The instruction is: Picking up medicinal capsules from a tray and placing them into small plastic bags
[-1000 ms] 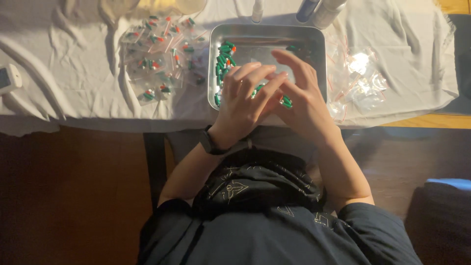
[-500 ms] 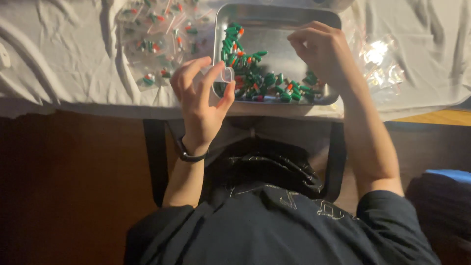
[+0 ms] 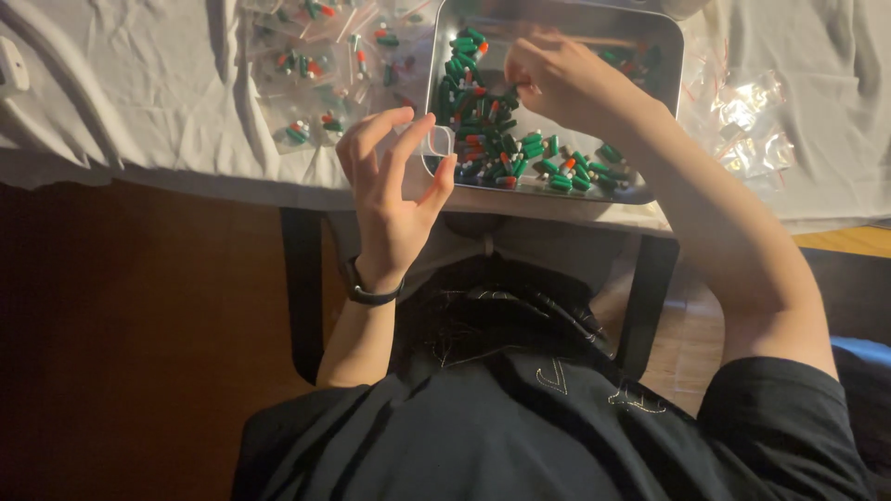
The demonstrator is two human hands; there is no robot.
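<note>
My left hand (image 3: 394,199) holds a small clear plastic bag (image 3: 429,144) by its mouth, just off the near left corner of a metal tray (image 3: 670,56). The tray holds many green and orange capsules (image 3: 483,139), heaped toward its left and near sides. My right hand (image 3: 557,79) reaches into the tray with fingers pinched together over the capsules; whether a capsule is between them I cannot tell. A black watch sits on my left wrist.
Left of the tray lie several small clear bags with capsules inside (image 3: 320,65). Empty clear bags (image 3: 752,121) are piled to the tray's right. Everything rests on a white cloth (image 3: 139,93) over the table. A white device (image 3: 11,65) sits at the far left.
My hands, together over the tray a second ago, have separated: the left pulled back holding the bag, the right moved into the tray and then leftward over the capsules.
</note>
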